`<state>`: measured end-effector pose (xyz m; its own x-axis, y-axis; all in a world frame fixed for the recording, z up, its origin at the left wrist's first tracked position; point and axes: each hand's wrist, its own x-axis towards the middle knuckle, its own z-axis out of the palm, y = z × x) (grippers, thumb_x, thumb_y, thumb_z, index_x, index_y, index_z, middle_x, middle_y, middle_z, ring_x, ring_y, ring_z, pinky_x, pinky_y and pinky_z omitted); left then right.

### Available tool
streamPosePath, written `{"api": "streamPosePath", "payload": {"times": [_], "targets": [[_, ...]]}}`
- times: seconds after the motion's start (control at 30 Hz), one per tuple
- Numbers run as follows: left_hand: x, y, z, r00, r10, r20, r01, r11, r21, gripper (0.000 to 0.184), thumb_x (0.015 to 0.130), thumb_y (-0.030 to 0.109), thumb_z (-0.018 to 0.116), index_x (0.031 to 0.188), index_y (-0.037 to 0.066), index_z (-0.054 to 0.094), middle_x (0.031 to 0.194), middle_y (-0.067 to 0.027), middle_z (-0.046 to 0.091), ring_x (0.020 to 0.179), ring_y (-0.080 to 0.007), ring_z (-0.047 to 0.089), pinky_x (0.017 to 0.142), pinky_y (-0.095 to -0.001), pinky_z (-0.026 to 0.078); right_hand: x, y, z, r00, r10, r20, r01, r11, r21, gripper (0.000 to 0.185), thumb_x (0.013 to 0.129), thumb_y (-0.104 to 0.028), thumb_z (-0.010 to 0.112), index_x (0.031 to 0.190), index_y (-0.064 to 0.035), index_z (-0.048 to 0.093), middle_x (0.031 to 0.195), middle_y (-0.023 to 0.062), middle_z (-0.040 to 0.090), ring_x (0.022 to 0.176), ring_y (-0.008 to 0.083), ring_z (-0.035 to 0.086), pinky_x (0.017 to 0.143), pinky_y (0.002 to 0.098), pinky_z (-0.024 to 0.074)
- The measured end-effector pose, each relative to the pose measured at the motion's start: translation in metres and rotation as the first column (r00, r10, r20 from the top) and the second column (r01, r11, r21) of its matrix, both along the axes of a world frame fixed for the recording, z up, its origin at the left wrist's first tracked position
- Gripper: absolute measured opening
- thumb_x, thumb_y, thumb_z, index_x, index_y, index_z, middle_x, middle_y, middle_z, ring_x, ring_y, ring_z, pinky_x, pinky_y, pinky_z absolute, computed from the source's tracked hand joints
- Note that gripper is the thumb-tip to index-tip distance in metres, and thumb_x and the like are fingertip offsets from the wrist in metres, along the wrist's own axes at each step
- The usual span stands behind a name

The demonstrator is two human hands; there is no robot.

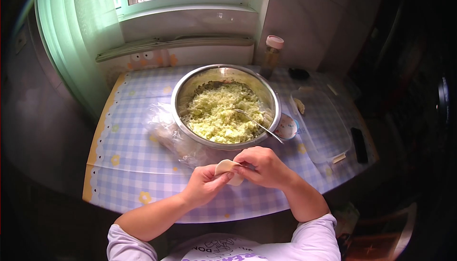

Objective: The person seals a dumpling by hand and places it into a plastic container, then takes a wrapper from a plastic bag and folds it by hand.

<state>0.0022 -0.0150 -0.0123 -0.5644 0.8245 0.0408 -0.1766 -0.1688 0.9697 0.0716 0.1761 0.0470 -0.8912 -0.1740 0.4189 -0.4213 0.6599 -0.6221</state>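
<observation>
A round, pale dough wrapper point(225, 166) is held between both hands near the table's front edge. My left hand point(205, 185) pinches its left side with thumb and fingers. My right hand point(261, 166) grips the right side, fingers bent over it. Just beyond the hands stands a large metal bowl point(177, 100) with chopped, pale green filling point(223, 111). A metal spoon point(259, 125) rests in the filling, its handle over the bowl's right rim. Whether the wrapper holds any filling is hidden.
Left of the bowl lies a clear plastic bag point(166, 135). To the right are a small patterned dish point(287, 126), a clear tray point(316, 158) with a dumpling point(299, 105) at its edge, and a dark phone-like object point(359, 145). A pink-lidded bottle point(271, 57) stands behind.
</observation>
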Motion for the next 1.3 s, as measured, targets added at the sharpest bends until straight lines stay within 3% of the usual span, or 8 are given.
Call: {"api": "streamPosePath", "payload": {"times": [0.23, 0.43, 0.63, 0.73, 0.83, 1.13, 1.17, 1.3], "targets": [[-0.003, -0.001, 0.007, 1.000, 0.000, 0.029, 0.000, 1.000, -0.008, 0.020, 0.095, 0.011, 0.059, 0.108, -0.003, 0.063, 0.101, -0.0043, 0.067, 0.091, -0.0077, 0.060, 0.078, -0.0226, 0.048, -0.004, 0.001, -0.007, 0.994, 0.005, -0.110, -0.003, 1.000, 0.020, 0.011, 0.082, -0.010, 0.071, 0.081, -0.0034, 0.063, 0.069, 0.0084, 0.061, 0.063, 0.0246, 0.060, 0.056, 0.0337, 0.0467], [-0.002, -0.001, 0.006, 0.998, -0.004, 0.068, 0.003, 1.000, 0.020, 0.021, 0.095, 0.012, 0.059, 0.108, -0.003, 0.063, 0.100, -0.0045, 0.067, 0.091, -0.0077, 0.060, 0.078, -0.0224, 0.048, -0.001, 0.001, 0.000, 0.996, -0.005, 0.084, 0.012, 0.996, -0.086, 0.009, 0.083, -0.011, 0.066, 0.083, -0.0023, 0.065, 0.075, 0.0104, 0.064, 0.067, 0.0257, 0.063, 0.060, 0.0347, 0.0487], [-0.001, -0.001, 0.003, 0.999, 0.008, 0.052, -0.008, 1.000, 0.011, 0.022, 0.095, 0.017, 0.060, 0.107, 0.000, 0.065, 0.094, 0.0005, 0.066, 0.082, -0.0034, 0.056, 0.070, -0.0204, 0.046, -0.005, -0.002, -0.005, 0.999, -0.026, -0.037, 0.019, 0.982, -0.189, 0.013, 0.085, -0.012, 0.066, 0.091, -0.0008, 0.068, 0.077, 0.0105, 0.067, 0.068, 0.0226, 0.064, 0.063, 0.0314, 0.0502], [-0.001, -0.003, 0.007, 0.999, -0.025, 0.024, 0.026, 0.999, -0.027, 0.022, 0.094, 0.015, 0.061, 0.108, -0.002, 0.064, 0.097, -0.0035, 0.067, 0.089, -0.0067, 0.059, 0.076, -0.0225, 0.049, -0.003, -0.002, -0.001, 0.998, 0.020, 0.064, -0.006, 0.977, -0.213, 0.013, 0.084, -0.012, 0.067, 0.091, -0.0004, 0.067, 0.076, 0.0103, 0.067, 0.069, 0.0208, 0.064, 0.063, 0.0305, 0.0504], [0.000, -0.002, 0.002, 0.998, -0.055, -0.034, 0.053, 0.997, -0.055, 0.020, 0.095, 0.017, 0.060, 0.105, 0.001, 0.067, 0.090, 0.0031, 0.065, 0.079, -0.0014, 0.053, 0.067, -0.0188, 0.044, -0.001, 0.001, -0.001, 0.983, 0.032, 0.184, 0.004, 0.982, -0.189, 0.014, 0.083, -0.013, 0.069, 0.089, -0.0008, 0.066, 0.077, 0.0104, 0.066, 0.069, 0.0195, 0.065, 0.062, 0.0301, 0.0501], [-0.002, 0.003, 0.005, 0.994, 0.048, 0.098, -0.052, 0.998, 0.044, 0.022, 0.095, 0.017, 0.060, 0.106, 0.000, 0.066, 0.091, 0.0008, 0.066, 0.082, -0.0034, 0.056, 0.071, -0.0205, 0.046, -0.001, 0.000, 0.000, 0.995, -0.058, 0.079, 0.068, 0.989, -0.129, 0.014, 0.081, -0.010, 0.073, 0.080, -0.0017, 0.062, 0.068, 0.0067, 0.061, 0.060, 0.0132, 0.059, 0.054, 0.0270, 0.0461], [-0.004, 0.002, 0.004, 0.994, 0.053, 0.093, -0.058, 0.997, 0.054, 0.022, 0.095, 0.017, 0.061, 0.106, -0.001, 0.065, 0.093, -0.0019, 0.067, 0.084, -0.0057, 0.059, 0.073, -0.0220, 0.048, 0.002, -0.004, 0.006, 0.988, -0.072, 0.136, 0.093, 0.984, -0.149, 0.015, 0.081, -0.012, 0.071, 0.078, -0.0018, 0.060, 0.070, 0.0103, 0.061, 0.061, 0.0221, 0.060, 0.056, 0.0327, 0.0466], [-0.006, 0.001, 0.001, 0.989, 0.048, 0.143, -0.067, 0.990, 0.127, 0.022, 0.094, 0.017, 0.061, 0.106, -0.002, 0.065, 0.095, -0.0041, 0.068, 0.084, -0.0078, 0.060, 0.074, -0.0229, 0.048, 0.002, -0.004, 0.004, 0.999, -0.045, 0.014, 0.046, 0.995, -0.090, 0.014, 0.082, -0.012, 0.071, 0.078, -0.0024, 0.061, 0.071, 0.0094, 0.062, 0.062, 0.0240, 0.060, 0.056, 0.0332, 0.0464]]}}
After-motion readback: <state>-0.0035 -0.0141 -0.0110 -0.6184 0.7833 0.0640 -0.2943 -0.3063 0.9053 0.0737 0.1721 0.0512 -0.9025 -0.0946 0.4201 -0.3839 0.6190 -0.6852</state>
